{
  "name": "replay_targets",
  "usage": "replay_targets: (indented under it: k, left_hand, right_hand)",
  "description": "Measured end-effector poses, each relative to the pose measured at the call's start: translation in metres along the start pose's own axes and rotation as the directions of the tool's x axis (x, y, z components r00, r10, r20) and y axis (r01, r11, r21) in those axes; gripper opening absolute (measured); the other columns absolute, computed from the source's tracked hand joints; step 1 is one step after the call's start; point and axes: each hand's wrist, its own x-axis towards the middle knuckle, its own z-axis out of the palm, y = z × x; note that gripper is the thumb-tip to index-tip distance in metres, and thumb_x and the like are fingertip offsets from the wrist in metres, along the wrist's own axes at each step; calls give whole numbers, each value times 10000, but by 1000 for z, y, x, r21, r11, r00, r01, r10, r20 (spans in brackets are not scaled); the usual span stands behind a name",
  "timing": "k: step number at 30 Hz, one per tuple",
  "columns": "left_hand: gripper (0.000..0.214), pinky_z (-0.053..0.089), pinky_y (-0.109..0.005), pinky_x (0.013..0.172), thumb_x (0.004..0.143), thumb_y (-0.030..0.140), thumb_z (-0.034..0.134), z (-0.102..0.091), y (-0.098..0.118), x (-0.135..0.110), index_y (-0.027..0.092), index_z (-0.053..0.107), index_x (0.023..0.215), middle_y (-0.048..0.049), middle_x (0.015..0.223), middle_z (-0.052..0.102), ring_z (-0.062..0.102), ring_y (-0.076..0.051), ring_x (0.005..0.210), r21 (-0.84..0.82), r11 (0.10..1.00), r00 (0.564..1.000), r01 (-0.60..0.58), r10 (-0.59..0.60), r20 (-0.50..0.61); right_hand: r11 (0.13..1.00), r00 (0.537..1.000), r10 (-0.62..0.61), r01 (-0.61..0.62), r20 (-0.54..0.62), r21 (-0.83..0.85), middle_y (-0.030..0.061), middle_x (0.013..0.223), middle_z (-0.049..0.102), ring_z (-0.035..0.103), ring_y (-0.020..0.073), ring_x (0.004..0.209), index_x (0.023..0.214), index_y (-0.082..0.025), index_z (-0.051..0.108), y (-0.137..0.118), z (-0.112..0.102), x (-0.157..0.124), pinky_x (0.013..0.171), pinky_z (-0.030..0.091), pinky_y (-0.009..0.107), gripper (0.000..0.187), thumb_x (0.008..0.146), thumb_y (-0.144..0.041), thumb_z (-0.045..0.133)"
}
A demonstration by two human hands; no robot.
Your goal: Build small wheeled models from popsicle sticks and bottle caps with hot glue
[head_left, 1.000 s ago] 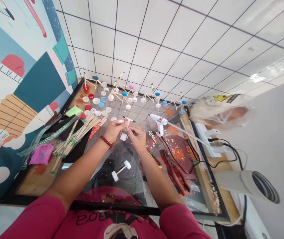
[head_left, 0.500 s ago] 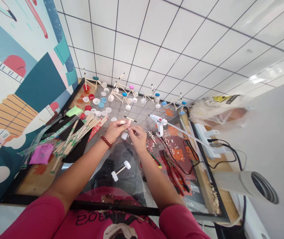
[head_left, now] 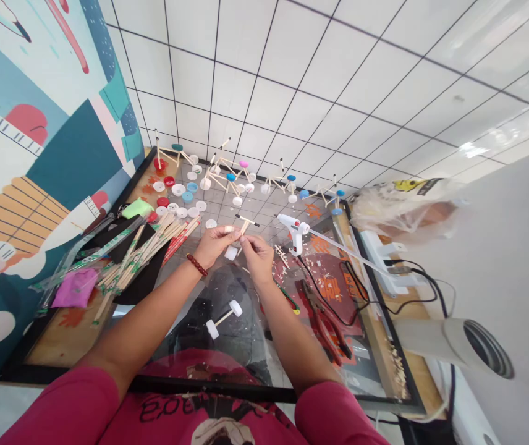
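Note:
Over the middle of the glass-topped table, both hands pinch a small wooden-stick model point(head_left: 245, 227). Its crossbar has black ends and makes a T with the stick below. My left hand point(head_left: 219, 243), with a beaded bracelet on the wrist, grips it from the left, fingers closed. From the other side my right hand point(head_left: 259, 258) closes its fingertips on the lower part. A white bottle cap point(head_left: 231, 253) shows just under the fingers; whether it is joined to the model I cannot tell. Nearer me lies a stick axle with two white caps point(head_left: 224, 319).
Several finished stick-and-cap models point(head_left: 232, 177) stand along the back edge, with loose bottle caps point(head_left: 187, 196) at left. Bundled chopsticks point(head_left: 130, 259) lie left. A white glue gun point(head_left: 296, 233), its cord, red-handled pliers point(head_left: 327, 330) and wood chips are at right.
The black-tipped crossbar has turned slightly and shows more clearly above the fingers. Both hands keep their hold in nearly the same place.

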Motion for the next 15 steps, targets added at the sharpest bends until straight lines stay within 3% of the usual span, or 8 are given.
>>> replay_targets:
  k: [4, 9, 15]
  left_hand:
    - [332, 509, -253, 657, 565, 406, 863, -1, -3, 2, 151, 764, 753, -43, 749, 729, 642, -141, 696, -71, 997, 1000, 1, -1, -9]
    - [373, 491, -241, 552, 544, 428, 865, -2, -3, 1, 135, 750, 745, -53, 726, 729, 616, -123, 579, -63, 994, 995, 94, -97, -39]
    - [396, 443, -211, 444, 557, 456, 852, -2, -2, -1, 131, 745, 755, -50, 687, 714, 577, -107, 511, 3, 993, 993, 119, -119, -20]
  right_hand:
    - [999, 1000, 18, -18, 16, 31, 32, 787, 706, 625, 164, 758, 794, -198, 745, 1, -2, 0, 746, 501, 310, 226, 841, -390, 635]
    - [976, 981, 125, -94, -152, 197, 35, 857, 712, 624, 160, 782, 995, -182, 717, 1, -5, 5, 760, 513, 310, 319, 782, -418, 692]
    - [964, 980, 136, -97, -145, 247, 42, 865, 713, 629, 158, 776, 1026, -184, 709, -7, -6, 7, 799, 524, 333, 333, 796, -423, 676]
